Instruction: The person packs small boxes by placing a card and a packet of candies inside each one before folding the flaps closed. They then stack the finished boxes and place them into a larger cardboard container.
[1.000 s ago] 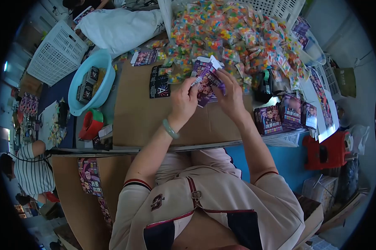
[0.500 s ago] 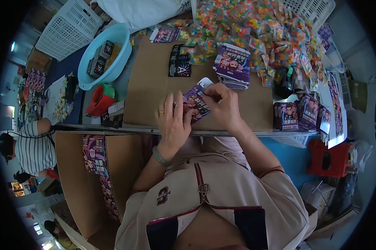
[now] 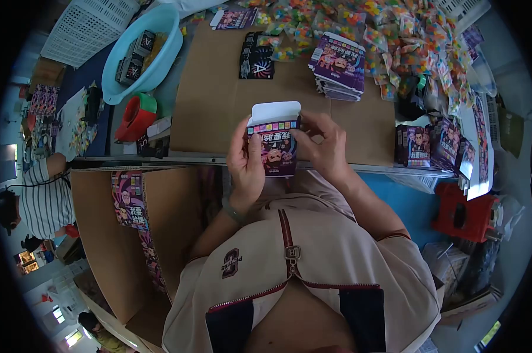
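Note:
A purple printed card box (image 3: pixel 276 154) with its white top flap raised is held upright near the table's front edge. My left hand (image 3: pixel 246 167) is closed around its left side, thumb across the front. My right hand (image 3: pixel 326 144) pinches its upper right edge between thumb and fingers. Beyond them, a stack of flat purple boxes (image 3: pixel 338 62) lies on the cardboard sheet (image 3: pixel 210 106). Black card packs (image 3: pixel 256 62) marked with an A lie to the left of that stack. Whether anything is inside the held box is hidden.
Many small bags of colourful pieces (image 3: pixel 389 35) cover the back right. A blue basin (image 3: pixel 170 56) and a red tape dispenser (image 3: pixel 135 120) stand at left. Filled-looking boxes (image 3: pixel 416 146) stand at right. An open carton (image 3: pixel 95 235) sits below left. A person in stripes (image 3: pixel 42 197) is farther left.
The box was flat and tilted between my hands; now it is squared, upright and closer to me, with its flap standing up. My left hand has shifted from lying over it to gripping its side.

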`<move>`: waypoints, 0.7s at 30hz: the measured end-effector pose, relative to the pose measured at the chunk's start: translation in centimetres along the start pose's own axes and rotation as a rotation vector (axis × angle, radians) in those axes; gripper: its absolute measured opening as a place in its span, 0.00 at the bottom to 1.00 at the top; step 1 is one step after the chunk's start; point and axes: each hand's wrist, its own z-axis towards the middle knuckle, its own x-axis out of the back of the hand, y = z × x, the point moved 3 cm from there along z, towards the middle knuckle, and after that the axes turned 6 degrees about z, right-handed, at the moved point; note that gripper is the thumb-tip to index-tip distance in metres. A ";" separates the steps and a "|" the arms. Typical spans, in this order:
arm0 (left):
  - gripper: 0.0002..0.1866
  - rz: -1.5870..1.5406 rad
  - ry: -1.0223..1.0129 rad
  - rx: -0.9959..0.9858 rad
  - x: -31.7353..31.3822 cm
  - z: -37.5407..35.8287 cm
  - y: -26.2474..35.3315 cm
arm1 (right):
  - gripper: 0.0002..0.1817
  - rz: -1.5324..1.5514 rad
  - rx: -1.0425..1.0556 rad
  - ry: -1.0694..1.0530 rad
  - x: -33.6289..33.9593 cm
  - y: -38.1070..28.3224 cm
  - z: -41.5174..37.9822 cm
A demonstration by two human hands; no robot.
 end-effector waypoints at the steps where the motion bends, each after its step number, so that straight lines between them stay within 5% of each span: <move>1: 0.18 -0.046 -0.033 0.038 -0.1 -0.4 -0.2 | 0.19 -0.001 -0.014 0.001 0.1 0.2 -0.4; 7: 0.14 -0.149 -0.055 0.160 0.3 -4.3 -2.0 | 0.14 -0.033 0.019 -0.073 0.6 0.7 -2.3; 11: 0.12 -0.114 -0.071 0.235 1.8 -6.1 -3.8 | 0.08 0.046 -0.322 -0.278 1.0 2.4 -4.4; 16: 0.05 -0.281 -0.199 0.676 4.0 -8.7 -6.6 | 0.09 0.198 -0.502 -0.523 1.4 2.2 -6.5; 20: 0.05 -0.239 -0.121 0.630 4.9 -9.2 -6.9 | 0.08 0.158 -0.645 -0.463 0.7 1.7 -7.8; 21: 0.04 -0.153 -0.110 0.482 4.8 -8.8 -6.4 | 0.08 0.151 -0.640 -0.436 0.6 1.6 -7.9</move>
